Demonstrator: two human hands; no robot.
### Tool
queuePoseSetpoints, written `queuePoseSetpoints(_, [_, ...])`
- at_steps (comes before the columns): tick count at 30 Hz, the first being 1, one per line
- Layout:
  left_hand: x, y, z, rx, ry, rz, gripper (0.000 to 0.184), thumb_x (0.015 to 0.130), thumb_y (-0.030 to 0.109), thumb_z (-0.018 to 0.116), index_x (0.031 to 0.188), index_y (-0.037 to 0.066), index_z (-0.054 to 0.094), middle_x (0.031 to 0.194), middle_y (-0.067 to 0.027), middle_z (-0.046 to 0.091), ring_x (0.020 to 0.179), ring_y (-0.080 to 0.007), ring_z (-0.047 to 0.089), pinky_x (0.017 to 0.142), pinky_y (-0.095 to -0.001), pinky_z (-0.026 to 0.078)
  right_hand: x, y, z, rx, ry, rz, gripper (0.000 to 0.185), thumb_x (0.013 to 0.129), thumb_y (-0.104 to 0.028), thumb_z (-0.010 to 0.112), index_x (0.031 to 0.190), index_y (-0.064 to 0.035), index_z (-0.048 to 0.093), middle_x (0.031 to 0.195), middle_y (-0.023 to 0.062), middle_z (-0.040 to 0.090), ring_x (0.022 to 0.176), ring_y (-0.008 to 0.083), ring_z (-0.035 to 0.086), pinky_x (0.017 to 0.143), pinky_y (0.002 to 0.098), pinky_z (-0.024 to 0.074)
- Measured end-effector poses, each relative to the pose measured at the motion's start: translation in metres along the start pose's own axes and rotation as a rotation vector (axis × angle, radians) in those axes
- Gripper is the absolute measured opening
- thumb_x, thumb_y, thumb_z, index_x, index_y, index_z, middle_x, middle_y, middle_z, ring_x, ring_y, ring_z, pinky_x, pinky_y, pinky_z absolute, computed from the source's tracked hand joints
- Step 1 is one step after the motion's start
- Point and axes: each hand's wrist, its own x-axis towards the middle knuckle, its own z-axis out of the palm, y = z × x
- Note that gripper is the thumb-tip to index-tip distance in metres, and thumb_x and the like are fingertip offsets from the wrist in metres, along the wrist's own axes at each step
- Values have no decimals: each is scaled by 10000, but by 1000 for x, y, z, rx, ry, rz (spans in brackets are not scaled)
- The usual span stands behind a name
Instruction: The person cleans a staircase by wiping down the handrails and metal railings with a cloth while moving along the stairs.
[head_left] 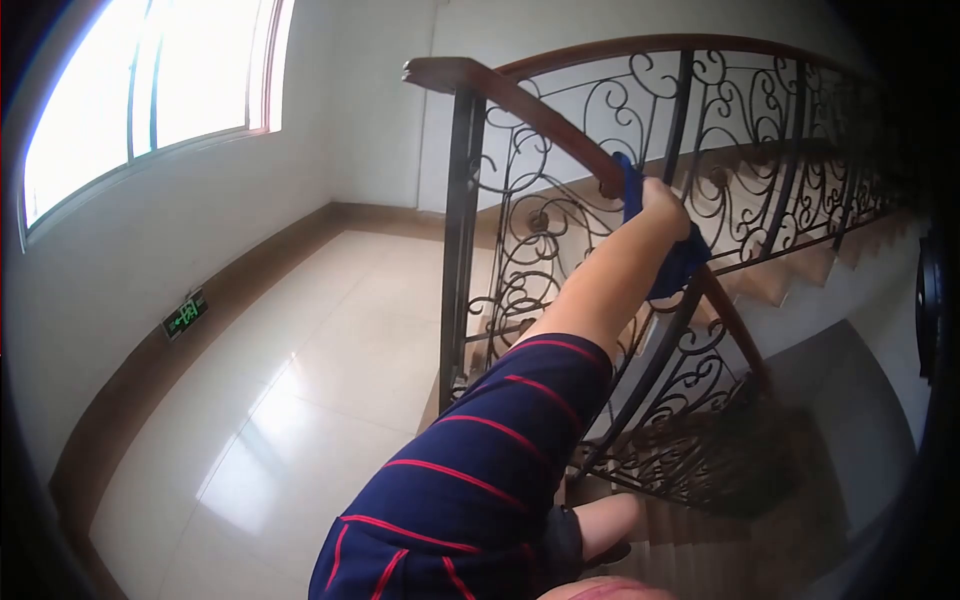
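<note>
Reaching with left hand (664,207) across to a sloping wooden handrail (555,122). Touching a blue cloth (682,266) there, bunched around the hand, showing on both its upper-left and lower-right sides. Mostly hidden by cloth and wrist, the fingers; cannot tell whether spread, pressed together or pinching the fabric. Just beside the fingers, toward upper left, a dark red-brown stretch of rail rising to a blunt end. Below and right of the fingers, more rail, running down past the cloth. Around the fingers on several sides, black scrolled ironwork (540,222) between upright posts. Beyond and right of the fingers, a flight of steps (765,275) beside the railing. Well below the fingers, darker steps and a bare knee at the hem of dark shorts (567,535). Leading back from the fingers toward lower left, bare forearm, then a navy sleeve (470,440) with red stripes. Well left of the fingers, glossy pale floor tiles (300,400), a green-lit sign (184,315) low on the wall, and higher up, a bright window (150,90). No clear view of right hand.
</note>
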Motion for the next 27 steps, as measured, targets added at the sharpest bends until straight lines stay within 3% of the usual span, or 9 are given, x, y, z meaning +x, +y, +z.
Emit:
queuePoseSetpoints(8, [3, 0, 2, -6, 1, -27, 470, 1021, 320, 489, 1421, 201, 706, 1473, -15, 673, 1360, -210, 629, 986, -387, 496, 3, -8, 0, 6, -38, -11, 553, 1118, -382, 510, 1604, -128, 438, 1476, 124, 595, 1295, 288, 596, 1098, 466, 478])
queuePoseSetpoints(12, [3, -1, 4, 24, 14, 8, 437, 1029, 281, 491, 1391, 219, 727, 1455, 30, 683, 1351, -195, 636, 977, -407, 522, 1, 5, 4, 46, -74, -43, 560, 1114, -389, 515, 1604, -130, 436, 1476, 125, 593, 1302, 286, 592, 1099, 467, 477])
queuePoseSetpoints(18, [-6, -5, -5, 66, -6, 51, 422, 1039, 286, 475, 1358, 222, 745, 1453, -2, 683, 1351, -207, 640, 1036, -404, 536, -32, 52, 10, 404, -114, -434, 595, 995, -502, 685, 1476, -167, 578, 1264, 158, 641, 1180, 213, 569, 1085, 422, 436])
queuePoseSetpoints(20, [-9, -4, -8, 32, -18, 41, 431, 1024, 272, 476, 1355, 209, 745, 1468, -30, 672, 1363, -221, 632, 1050, -403, 535, 63, 93, 33, 70, 90, -493, 396, 947, -464, 699, 1109, -103, 719, 961, 138, 703, 861, 215, 641, 817, 404, 515])
queuePoseSetpoints(21, [-7, -4, -5, 47, -1, 55, 430, 1011, 273, 487, 1341, 205, 754, 1453, -41, 682, 1355, -231, 638, 1048, -400, 539, 93, 103, 40, -94, 198, -500, 383, 923, -445, 706, 926, -71, 789, 809, 128, 734, 701, 216, 676, 683, 395, 554])
queuePoseSetpoints(24, [1, -2, 2, 34, 18, 52, 446, 978, 320, 516, 1281, 130, 782, 1361, -85, 735, 1283, -258, 688, 1008, -400, 550, 123, 105, 67, -263, 374, -387, 409, 811, -497, 726, 848, -97, 804, 787, 144, 757, 708, 312, 710, 733, 457, 570])
queuePoseSetpoints(26, [5, 5, 7, 75, 22, 62, 447, 978, 302, 503, 1275, 113, 779, 1360, -110, 732, 1271, -274, 695, 1004, -410, 559, 120, 100, 64, -213, 163, -276, 380, 804, -475, 729, 877, -110, 809, 775, 140, 752, 703, 317, 719, 709, 465, 570])
queuePoseSetpoints(27, [6, 8, 10, 70, 42, 62, 447, 981, 301, 498, 1264, 105, 783, 1357, -118, 732, 1261, -279, 700, 994, -419, 566, 107, 98, 63, -181, 193, -298, 381, 815, -473, 721, 902, -113, 811, 764, 143, 746, 703, 325, 721, 699, 466, 568])
